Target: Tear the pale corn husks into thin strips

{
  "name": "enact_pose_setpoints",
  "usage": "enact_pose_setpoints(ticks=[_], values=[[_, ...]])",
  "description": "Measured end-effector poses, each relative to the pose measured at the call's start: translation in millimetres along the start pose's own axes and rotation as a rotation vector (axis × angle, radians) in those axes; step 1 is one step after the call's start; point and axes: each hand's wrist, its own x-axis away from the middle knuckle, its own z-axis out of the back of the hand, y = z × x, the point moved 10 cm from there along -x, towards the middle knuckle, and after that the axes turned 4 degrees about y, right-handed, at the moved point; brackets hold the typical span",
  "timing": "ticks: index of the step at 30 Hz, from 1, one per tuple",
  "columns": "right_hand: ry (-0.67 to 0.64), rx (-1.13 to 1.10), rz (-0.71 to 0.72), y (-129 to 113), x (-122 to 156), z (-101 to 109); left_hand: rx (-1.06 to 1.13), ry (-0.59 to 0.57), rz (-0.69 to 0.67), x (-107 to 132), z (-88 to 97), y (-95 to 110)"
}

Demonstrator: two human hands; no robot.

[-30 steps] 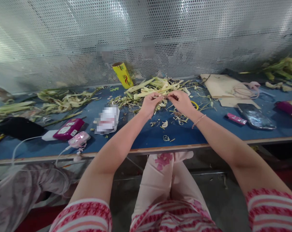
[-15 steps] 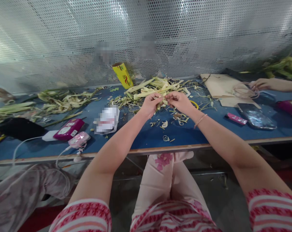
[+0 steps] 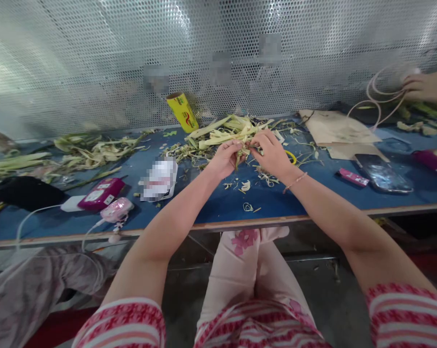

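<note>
My left hand (image 3: 228, 157) is closed on a small piece of pale green plant husk (image 3: 241, 155), pinched between thumb and fingers. Close against it, my right hand (image 3: 268, 151) has its fingers bent together at the same piece; its fingertips are partly hidden. Just behind both hands lies a heap of pale green and yellowish plant stalks (image 3: 229, 131). Beside my right hand a yellow ring (image 3: 290, 157) rests on the table. Small plant scraps (image 3: 246, 185) are scattered in front of the hands.
On the blue table (image 3: 218, 208) stand a tilted yellow tube (image 3: 183, 113), a white packet (image 3: 159, 179), a magenta device (image 3: 101, 193) and a phone (image 3: 384, 172). More husks (image 3: 98, 150) lie left. A perforated metal panel (image 3: 240, 58) rises behind. Another person's hand (image 3: 428, 87) holds a looped cable at right.
My right hand has turned and lifted slightly, its fingers more curled. The piece now hangs lower below my left fingers. At the right, the other person's hand has raised the cable.
</note>
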Motion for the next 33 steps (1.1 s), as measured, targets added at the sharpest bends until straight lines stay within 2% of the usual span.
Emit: enact_pose_setpoints(ticks=[5, 10, 15, 18, 21, 24, 26, 30, 33], values=[[0.024, -0.003, 0.076, -6, 1, 2, 0.024, -0.009, -0.007, 1, -1.2, 2], [0.096, -0.029, 0.018, -2, 0, 10, -0.003, -0.008, -0.009, 0, 0.2, 3], [0.133, -0.021, -0.022, 3, -2, 18, -0.102, 0.034, -0.066, -6, 6.4, 2], [0.085, -0.004, -0.055, 9, -3, 14, -0.230, 0.050, -0.158, -9, 9.4, 5], [0.022, -0.010, -0.047, 11, -3, 7, -0.439, 0.066, -0.316, -8, 10.1, 16], [-0.038, -0.016, -0.034, 10, -3, -1, -0.626, 0.062, -0.470, -3, 5.8, 27], [-0.062, -0.016, -0.054, 10, -2, -4, -0.672, 0.040, -0.519, 0, 1.8, 30], [-0.074, -0.046, -0.130, 15, -1, -8, -0.683, 0.008, -0.473, -1, -1.5, 26], [-0.052, -0.069, -0.220, 27, 0, -8, -0.674, 0.034, -0.400, -3, 2.4, 21]])
